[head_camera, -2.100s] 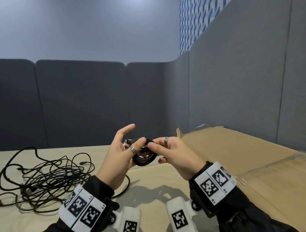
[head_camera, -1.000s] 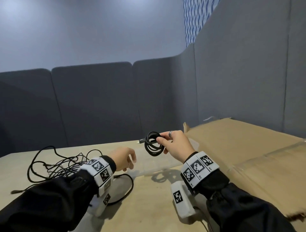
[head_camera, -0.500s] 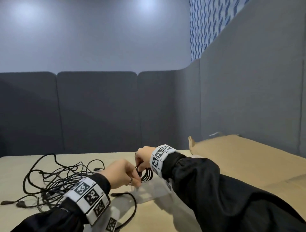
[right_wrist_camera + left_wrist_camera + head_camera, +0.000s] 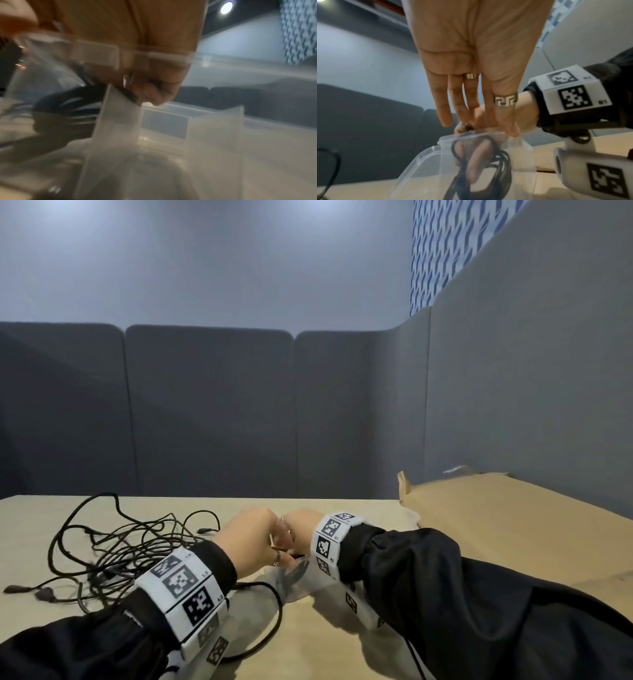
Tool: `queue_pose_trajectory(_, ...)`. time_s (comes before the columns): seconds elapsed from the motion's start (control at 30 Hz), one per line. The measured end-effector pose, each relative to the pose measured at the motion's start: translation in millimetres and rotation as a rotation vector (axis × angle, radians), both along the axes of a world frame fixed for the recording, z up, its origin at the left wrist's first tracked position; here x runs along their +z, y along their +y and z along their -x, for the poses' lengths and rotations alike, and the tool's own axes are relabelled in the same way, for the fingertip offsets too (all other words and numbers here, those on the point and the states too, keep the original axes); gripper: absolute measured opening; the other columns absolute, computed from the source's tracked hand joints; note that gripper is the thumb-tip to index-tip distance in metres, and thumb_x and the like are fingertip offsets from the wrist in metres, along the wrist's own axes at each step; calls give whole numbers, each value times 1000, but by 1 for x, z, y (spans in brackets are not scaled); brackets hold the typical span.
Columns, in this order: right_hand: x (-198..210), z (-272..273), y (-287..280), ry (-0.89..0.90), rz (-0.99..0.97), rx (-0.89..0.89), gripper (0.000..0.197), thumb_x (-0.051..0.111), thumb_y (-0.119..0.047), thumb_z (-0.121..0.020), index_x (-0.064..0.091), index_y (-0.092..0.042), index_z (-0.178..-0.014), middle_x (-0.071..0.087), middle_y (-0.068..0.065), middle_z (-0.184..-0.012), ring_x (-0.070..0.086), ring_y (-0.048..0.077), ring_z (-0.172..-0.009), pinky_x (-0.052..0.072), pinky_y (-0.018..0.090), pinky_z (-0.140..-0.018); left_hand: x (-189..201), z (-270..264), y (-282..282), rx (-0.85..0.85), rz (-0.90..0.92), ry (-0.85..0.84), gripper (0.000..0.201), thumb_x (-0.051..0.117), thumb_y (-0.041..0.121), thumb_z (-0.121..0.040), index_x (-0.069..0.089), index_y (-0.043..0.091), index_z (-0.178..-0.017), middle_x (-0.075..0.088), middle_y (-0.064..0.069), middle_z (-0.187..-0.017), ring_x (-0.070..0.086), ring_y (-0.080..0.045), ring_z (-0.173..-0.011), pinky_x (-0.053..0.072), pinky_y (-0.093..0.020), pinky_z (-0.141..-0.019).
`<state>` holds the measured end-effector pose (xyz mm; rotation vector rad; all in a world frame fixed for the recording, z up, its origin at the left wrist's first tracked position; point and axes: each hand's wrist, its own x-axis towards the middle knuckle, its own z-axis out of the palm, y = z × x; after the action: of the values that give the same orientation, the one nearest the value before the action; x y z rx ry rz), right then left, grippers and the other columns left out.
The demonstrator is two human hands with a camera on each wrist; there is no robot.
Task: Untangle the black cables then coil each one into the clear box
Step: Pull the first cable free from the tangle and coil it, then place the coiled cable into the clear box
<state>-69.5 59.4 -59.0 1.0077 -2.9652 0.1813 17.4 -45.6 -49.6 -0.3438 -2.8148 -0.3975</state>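
Cardboard [image 4: 507, 529] covers the worktop's [image 4: 308, 645] right side; tangled cables [image 4: 113, 549] sprawl left. Between them, the right hand [image 4: 301, 525] grips a coiled cable [image 4: 498, 166] inside the clear box [image 4: 426, 162], left hand's [image 4: 250, 542] straight fingers [image 4: 443, 108] touching its rim.

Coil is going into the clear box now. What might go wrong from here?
1. The coiled cable sits upright among the right hand's fingers; released, it may spring loose.
2. The clear box looks light and could tip or slide.
3. A loop from the tangled cables lies beside the left hand and may snag.
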Motion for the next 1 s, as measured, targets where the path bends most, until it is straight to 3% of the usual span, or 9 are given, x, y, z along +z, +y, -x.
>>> queue_pose_trajectory(0.07, -2, -1, 0, -19, 3, 10, 12, 65, -10, -83, 67, -5, -94, 56, 4, -75, 53, 24, -75, 39, 25, -61, 0, -1, 5, 20, 74, 50, 23, 74, 33, -77, 69, 24, -96, 50, 10, -96, 51, -11, -90, 34, -18, -73)
queue_pose_trajectory(0.17, 2, -2, 9, -61, 33, 14, 13, 67, -15, -83, 61, -11, -72, 50, -3, -62, 49, 17, -60, 36, 21, -51, 0, -4, 12, 24, 212, -58, 29, 59, 34, -90, 67, 18, -113, 61, 1, -111, 56, -17, -105, 38, -20, -82)
queue_pose_trajectory(0.27, 13, -5, 15, -148, -30, 56, 18, 57, -17, -92, 68, -4, -99, 53, -5, -66, 48, 12, -59, 39, 20, -57, 0, -5, 12, 6, 279, -142, 30, 48, 33, -97, 66, 19, -117, 65, -5, -115, 58, -20, -103, 36, -21, -80)
queue_pose_trajectory(0.33, 19, -7, 17, -183, -133, 85, 27, 50, -10, -95, 62, -4, -118, 58, 0, -82, 49, 14, -66, 40, 20, -60, -1, -4, 10, -13, 316, -185, 30, 45, 30, -98, 66, 19, -116, 66, -7, -111, 54, -20, -92, 36, -22, -78)
queue_pose_trajectory(0.47, 25, -16, 18, -122, -290, 131, 31, 51, -13, -94, 59, -8, -124, 56, 4, -96, 48, 20, -81, 38, 22, -63, -3, 2, 4, -63, 321, -249, 27, 43, 29, -99, 65, 18, -109, 64, -4, -103, 50, -16, -87, 38, -25, -78)
queue_pose_trajectory(0.57, 24, -21, 16, 57, -391, 117, 34, 55, -18, -93, 58, -8, -125, 55, 9, -107, 48, 24, -94, 39, 29, -76, -5, 5, 2, -104, 306, -256, 28, 43, 28, -99, 66, 15, -109, 57, -1, -115, 46, -12, -94, 36, -23, -86)
queue_pose_trajectory(0.73, 15, -17, 19, 51, -127, 67, 33, 68, -14, -84, 62, -12, -117, 65, 7, -112, 54, 20, -89, 44, 28, -80, -6, 4, 0, -106, 381, -210, 31, 41, 35, -99, 67, 21, -110, 47, 1, -100, 40, -15, -98, 34, -26, -87)
queue_pose_trajectory(0.87, 16, -17, 29, 59, -60, 118, 23, 61, -10, -87, 65, -15, -109, 70, 2, -105, 59, 17, -87, 46, 26, -80, -4, 5, 1, -140, 398, -167, 27, 43, 30, -98, 65, 17, -105, 53, -1, -91, 43, -15, -85, 33, -23, -76)
queue_pose_trajectory(1.0, 23, -17, 38, -15, -75, 126, 29, 52, -3, -89, 55, -19, -113, 71, -2, -104, 57, 15, -84, 40, 23, -72, -6, 5, 1, -71, 337, -231, 21, 38, 31, -99, 56, 21, -102, 53, 2, -89, 55, -21, -93, 37, -28, -74)
